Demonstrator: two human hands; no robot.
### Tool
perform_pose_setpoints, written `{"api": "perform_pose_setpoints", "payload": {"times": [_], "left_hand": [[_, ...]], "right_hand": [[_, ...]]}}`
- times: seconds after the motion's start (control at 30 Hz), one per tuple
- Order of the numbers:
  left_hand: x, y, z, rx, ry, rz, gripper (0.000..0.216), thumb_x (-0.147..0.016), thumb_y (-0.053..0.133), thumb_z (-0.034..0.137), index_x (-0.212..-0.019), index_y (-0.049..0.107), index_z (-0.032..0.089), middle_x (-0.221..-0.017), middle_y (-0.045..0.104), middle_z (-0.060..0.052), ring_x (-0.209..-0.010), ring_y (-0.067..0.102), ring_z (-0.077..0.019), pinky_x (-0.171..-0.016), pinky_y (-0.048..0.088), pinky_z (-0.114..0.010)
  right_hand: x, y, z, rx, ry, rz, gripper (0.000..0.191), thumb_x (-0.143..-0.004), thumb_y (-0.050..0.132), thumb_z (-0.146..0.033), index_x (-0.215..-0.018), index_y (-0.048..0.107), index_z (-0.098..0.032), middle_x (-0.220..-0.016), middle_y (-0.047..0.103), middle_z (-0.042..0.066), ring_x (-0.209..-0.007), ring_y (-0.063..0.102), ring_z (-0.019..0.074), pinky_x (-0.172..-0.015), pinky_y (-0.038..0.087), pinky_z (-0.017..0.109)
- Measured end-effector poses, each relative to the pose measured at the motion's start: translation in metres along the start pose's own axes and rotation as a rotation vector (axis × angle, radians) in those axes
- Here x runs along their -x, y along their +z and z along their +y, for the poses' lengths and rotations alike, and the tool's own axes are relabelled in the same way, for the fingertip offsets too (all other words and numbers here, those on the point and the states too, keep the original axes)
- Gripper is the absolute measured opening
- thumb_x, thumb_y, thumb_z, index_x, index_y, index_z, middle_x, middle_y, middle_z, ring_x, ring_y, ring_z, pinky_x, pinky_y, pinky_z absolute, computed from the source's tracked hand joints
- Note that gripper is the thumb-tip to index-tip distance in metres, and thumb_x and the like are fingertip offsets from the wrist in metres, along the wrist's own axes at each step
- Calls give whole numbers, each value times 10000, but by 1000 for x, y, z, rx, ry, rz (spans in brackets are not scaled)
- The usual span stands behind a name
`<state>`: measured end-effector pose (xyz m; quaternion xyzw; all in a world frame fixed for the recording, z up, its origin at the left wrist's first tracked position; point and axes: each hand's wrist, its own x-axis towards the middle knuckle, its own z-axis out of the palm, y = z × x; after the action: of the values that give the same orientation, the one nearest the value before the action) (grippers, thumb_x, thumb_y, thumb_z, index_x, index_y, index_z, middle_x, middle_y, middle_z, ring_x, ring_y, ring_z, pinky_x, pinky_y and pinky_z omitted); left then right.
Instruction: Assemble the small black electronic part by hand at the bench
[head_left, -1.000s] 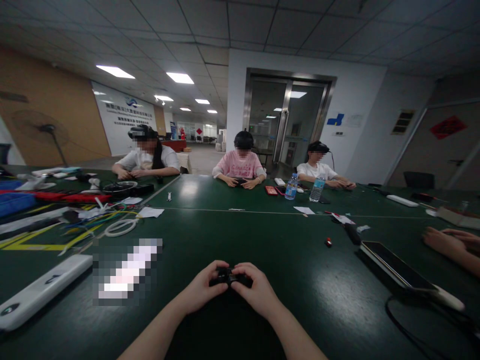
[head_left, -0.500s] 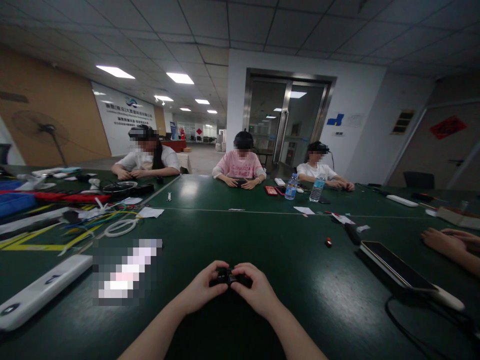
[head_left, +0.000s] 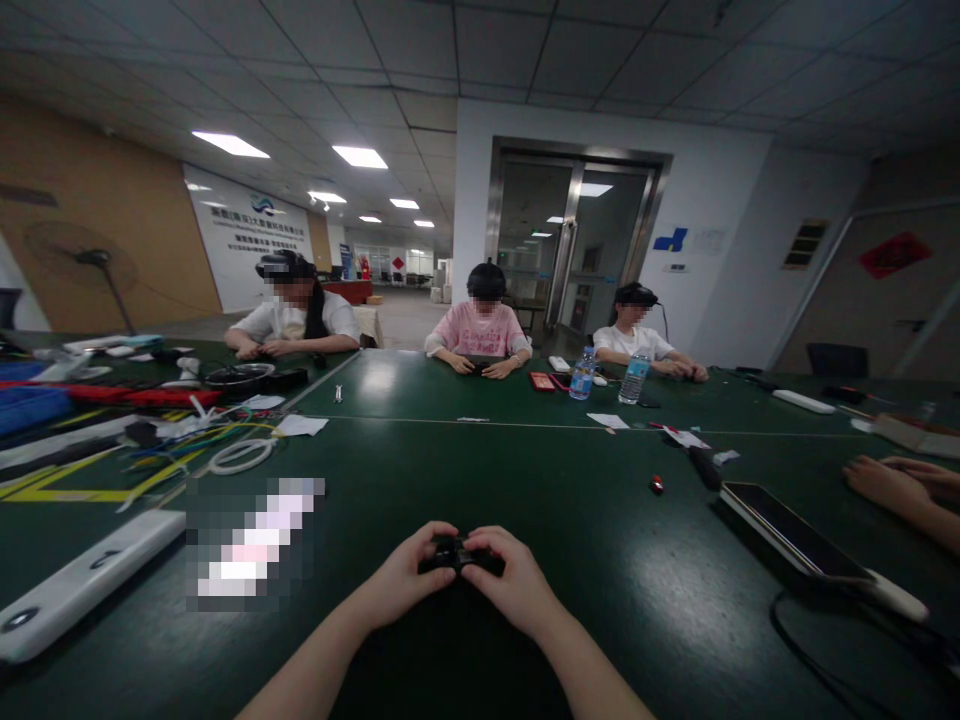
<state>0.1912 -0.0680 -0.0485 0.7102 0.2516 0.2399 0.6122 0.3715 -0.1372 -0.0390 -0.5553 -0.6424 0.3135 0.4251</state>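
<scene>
Your left hand (head_left: 401, 581) and right hand (head_left: 510, 585) cover most of the small black object (head_left: 454, 553) pinched between them, so you cannot tell what it is. A pixelated patch (head_left: 255, 545) blanks out something on the green table (head_left: 615, 560) to your left. At the right edge, a co-worker's hands (head_left: 904, 485) are cut off at the forearm.

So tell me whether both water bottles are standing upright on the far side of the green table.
Yes: both clear plastic water bottles stand upright on the green table.
</scene>
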Motion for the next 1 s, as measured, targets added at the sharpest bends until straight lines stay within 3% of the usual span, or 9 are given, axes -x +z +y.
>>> {"api": "perform_pose_setpoints", "payload": {"times": [0.3, 0.57, 0.8, 1.0], "left_hand": [[0, -2, -4, 47, -9, -24, 481, -774, 613, 225, -1204, 397, 228, -1060, 602, -53, -997, 565, -220, -847, 417, -361], [1, -1, 2, 32, -13, -19, 404, -758, 620, 220, -1119, 439, 223, -980, 603, -22, -930, 574, -194, -795, 425, -327], [1, -2, 3, 7, -24, -4, 406, -759, 608, 207, -1123, 429, 218, -932, 590, -9, -872, 569, -180, -758, 423, -310], [1, -1, 2, 23, -37, 1, 425, -748, 618, 219, -1124, 418, 220, -930, 590, -9, -838, 567, -172, -726, 413, -295]], "right_hand": [[1, -2, -4, -7, 50, -26, 196, -728, 632, -259, -924, 628, -253, -1085, 562, 9, -1032, 542, 193, -911, 431, 352], [0, -2, -6, -7, 69, -29, 176, -729, 633, -242, -905, 628, -254, -1098, 551, 2, -1054, 530, 188, -932, 410, 353], [0, -2, -5, 4, 60, 38, 175, -730, 625, -239, -904, 627, -256, -1116, 560, 5, -1096, 507, 197, -969, 375, 361], [-1, -6, -1, -10, 63, 93, 201, -739, 607, -263, -937, 620, -234, -991, 630, 16, -994, 566, 203, -914, 412, 362]]}}
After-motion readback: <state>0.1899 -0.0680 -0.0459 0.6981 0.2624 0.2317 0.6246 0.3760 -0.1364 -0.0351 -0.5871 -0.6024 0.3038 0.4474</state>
